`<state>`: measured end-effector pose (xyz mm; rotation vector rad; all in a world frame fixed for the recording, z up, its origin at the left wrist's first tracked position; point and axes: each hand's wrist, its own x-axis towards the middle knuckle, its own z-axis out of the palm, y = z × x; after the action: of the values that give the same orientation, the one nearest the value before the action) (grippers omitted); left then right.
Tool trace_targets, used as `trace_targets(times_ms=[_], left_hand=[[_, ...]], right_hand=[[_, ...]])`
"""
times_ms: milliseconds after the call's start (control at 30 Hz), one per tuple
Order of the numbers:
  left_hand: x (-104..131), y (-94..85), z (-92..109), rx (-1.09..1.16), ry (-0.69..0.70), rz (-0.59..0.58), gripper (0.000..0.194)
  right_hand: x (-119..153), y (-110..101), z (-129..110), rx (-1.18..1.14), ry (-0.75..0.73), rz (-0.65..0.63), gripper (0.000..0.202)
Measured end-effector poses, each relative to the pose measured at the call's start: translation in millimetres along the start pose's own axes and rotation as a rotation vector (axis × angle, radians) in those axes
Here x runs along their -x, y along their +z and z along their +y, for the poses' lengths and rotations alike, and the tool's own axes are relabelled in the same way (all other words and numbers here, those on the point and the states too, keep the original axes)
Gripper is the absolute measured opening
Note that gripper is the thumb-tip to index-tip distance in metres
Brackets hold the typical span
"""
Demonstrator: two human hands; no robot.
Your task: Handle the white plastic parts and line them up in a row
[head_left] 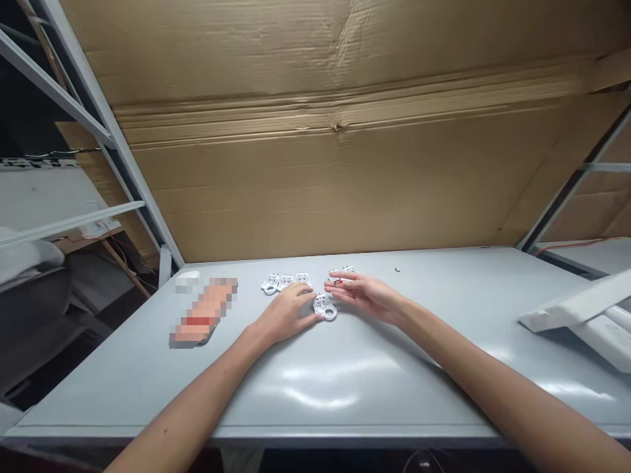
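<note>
My left hand (287,314) rests on the table around a white plastic part (325,307) with a ring at one end. Its thumb touches the part's lower edge, and the forefinger lies by its upper left. To the right, my right hand (367,295) hovers close by with fingers stretched out toward the left. A tiny red piece (339,281) shows at its fingers; whether it is held or worn I cannot tell. Similar white parts (271,284) lie beyond my left hand. More white parts (349,269) sit behind my right fingers, partly hidden.
A blurred-out flat orange thing (204,312) and a small white object (188,281) lie at the left of the grey table (315,401). A tiny black bit (397,270) is toward the back. White foam-like pieces (586,309) stand right. Cardboard (345,190) closes the back.
</note>
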<state>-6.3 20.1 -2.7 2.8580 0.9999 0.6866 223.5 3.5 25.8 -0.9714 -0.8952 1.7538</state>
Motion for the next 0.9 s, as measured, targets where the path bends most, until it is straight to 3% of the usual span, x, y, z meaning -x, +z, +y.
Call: trace_targets(times_ms=[167,500,600,733,900], left_hand=[[0,0.4,0,-0.013,0.004,0.001,0.03],[1,-3.9,2,-0.017,0.055,0.018,0.036],[1,-10.1,5,-0.022,0.103,0.027,0.028],[2,-17.4,11,-0.017,0.154,-0.076,0.017],[3,-20.5,13,-0.038,0.18,-0.165,0.024]], right_hand=[[1,0,-1,0.066,-0.013,-0.057,0.025],[-8,-9,3,0.214,-0.097,0.017,0.016],[-11,-15,6,0.253,-0.118,0.032,0.019],[-13,-19,11,0.264,-0.104,-0.008,0.018],[-13,-20,10,0.279,-0.089,-0.028,0.021]])
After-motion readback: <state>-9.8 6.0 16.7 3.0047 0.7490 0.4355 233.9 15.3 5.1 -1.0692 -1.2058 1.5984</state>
